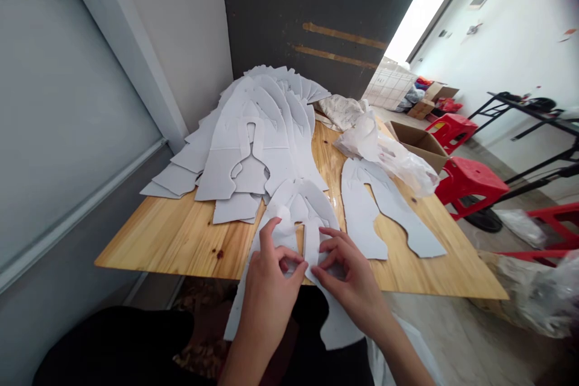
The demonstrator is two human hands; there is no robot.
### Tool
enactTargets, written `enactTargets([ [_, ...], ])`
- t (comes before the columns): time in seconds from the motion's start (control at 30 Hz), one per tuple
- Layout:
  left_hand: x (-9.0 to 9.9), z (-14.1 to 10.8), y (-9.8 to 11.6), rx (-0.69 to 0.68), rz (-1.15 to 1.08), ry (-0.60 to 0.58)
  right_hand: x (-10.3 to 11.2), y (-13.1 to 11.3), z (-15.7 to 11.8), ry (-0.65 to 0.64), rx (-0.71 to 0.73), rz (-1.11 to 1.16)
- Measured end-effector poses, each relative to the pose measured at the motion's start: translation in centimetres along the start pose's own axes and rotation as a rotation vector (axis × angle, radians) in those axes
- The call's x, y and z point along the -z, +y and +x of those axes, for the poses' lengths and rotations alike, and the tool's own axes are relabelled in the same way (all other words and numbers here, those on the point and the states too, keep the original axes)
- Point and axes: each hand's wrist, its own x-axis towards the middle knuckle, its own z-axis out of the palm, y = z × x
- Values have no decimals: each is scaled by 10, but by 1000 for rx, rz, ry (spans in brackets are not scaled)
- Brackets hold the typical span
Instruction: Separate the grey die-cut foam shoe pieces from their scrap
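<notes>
An arched white cut piece (332, 310), shaped like a shoe upper with a slot up its middle, lies over the table's front edge, its two legs hanging toward me. A narrow white strip (311, 244) runs along the right side of the slot. My left hand (274, 280) pinches the strip's edge between thumb and finger, with its index finger raised over the piece. From the right, my right hand (346, 274) has its thumb at the same strip and its bent fingers against the piece. What lies under the fingertips is partly hidden.
Overlapping white pieces form a big pile (217, 160) at the back of the wooden table (158, 235). Another white piece (364, 223) lies at the right, beside a clear plastic bag (398, 160). A cardboard box (418, 145) and red stools (474, 184) stand beyond the right edge.
</notes>
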Motion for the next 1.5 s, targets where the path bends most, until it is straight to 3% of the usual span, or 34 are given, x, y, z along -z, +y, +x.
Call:
enactTargets([
  [0.83, -5, -1, -4, -110, 181, 35, 1, -5, 1, -21, 30, -84],
  [1.13, -2, -4, -12, -253, 272, 99, 0, -1, 1, -25, 39, -101],
  [1.27, -1, -3, -17, -284, 267, 57, -1, 2, 0, -26, 60, -122],
  [1.5, -3, -6, -16, -291, 283, 59, 0, -3, -1, 68, 44, -184],
])
